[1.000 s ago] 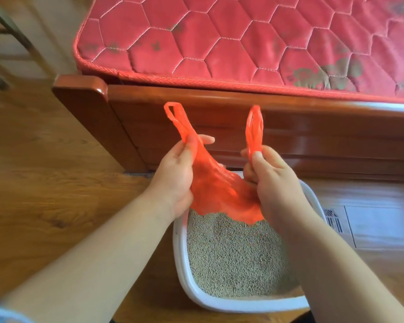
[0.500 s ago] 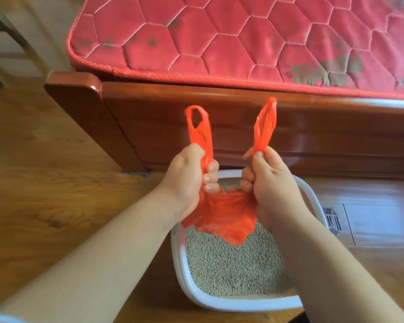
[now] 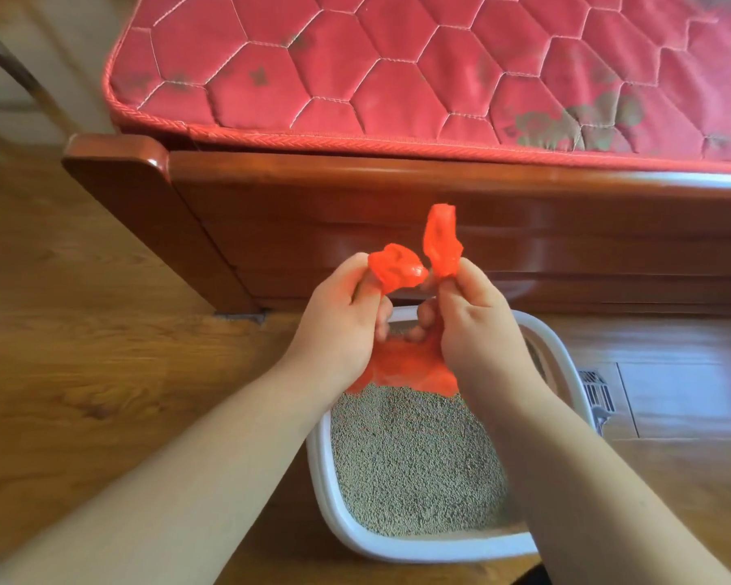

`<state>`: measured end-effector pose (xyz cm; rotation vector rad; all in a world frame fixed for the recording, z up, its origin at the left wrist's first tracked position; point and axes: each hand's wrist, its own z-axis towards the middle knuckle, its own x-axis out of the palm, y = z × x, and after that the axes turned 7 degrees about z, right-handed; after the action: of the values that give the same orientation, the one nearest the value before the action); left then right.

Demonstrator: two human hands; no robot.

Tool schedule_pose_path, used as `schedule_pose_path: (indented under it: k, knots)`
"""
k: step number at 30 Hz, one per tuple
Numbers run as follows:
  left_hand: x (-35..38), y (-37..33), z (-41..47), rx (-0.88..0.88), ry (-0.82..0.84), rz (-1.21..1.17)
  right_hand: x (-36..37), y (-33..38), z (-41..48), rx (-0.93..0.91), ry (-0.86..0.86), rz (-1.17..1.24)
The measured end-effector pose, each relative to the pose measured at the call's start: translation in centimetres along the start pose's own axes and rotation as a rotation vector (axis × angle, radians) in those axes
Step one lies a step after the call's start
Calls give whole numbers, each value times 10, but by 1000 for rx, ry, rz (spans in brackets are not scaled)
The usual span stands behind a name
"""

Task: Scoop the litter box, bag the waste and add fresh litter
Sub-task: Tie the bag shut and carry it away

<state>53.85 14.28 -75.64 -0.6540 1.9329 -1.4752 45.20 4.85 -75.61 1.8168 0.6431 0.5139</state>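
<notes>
Orange bag (image 3: 401, 367): thin, glossy plastic film, crumpled. Two handle loops stick up. The left loop (image 3: 397, 270) is bunched and bent over; the right loop (image 3: 442, 242) stands upright. The bag body hangs between the wrists, its lower edge at the litter (image 3: 414, 449); contact cannot be told.

Litter: fine grey-tan granules.

Litter box (image 3: 397, 547): smooth white plastic with rounded corners. It sits on the wood-grain floor (image 3: 81, 373) beside a glossy wooden bed frame (image 3: 355, 204), with a red quilted mattress (image 3: 397, 78) above.

Left hand (image 3: 338, 323) grips the left loop, fingers curled. Right hand (image 3: 477, 327) pinches the right loop. The hands are near each other, over the box's far end.
</notes>
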Motion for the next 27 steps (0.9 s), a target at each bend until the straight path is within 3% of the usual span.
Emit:
schedule_pose_path:
  k: [4, 8, 12, 14, 17, 20, 22, 25, 27]
  knots:
    - [8, -1, -4, -27, -9, -120, 7, -3, -2, -25, -21, -193]
    - [9, 3, -11, -18, 54, -157, 9, -2, -1, 67, -158, -116]
    - [4, -1, -13, 99, 142, -53, 4, 7, -4, 209, 99, -493]
    - [3, -1, -14, 52, 108, -57, 4, 10, -8, 170, 95, -600]
    - [4, -2, -16, -76, 92, -199, 5, 13, -9, -105, 8, -466]
    - [5, -4, -18, -171, 71, -288, 7, 7, -12, -96, -75, -205]
    - [2, -4, -14, -243, 140, -383, 7, 7, -13, -41, -49, -95]
    - [-7, -1, -10, -293, 258, -409, 6, 7, -12, -30, 59, -215]
    - [-8, -1, -12, -304, 210, -289, 4, 5, -11, -64, 131, -344]
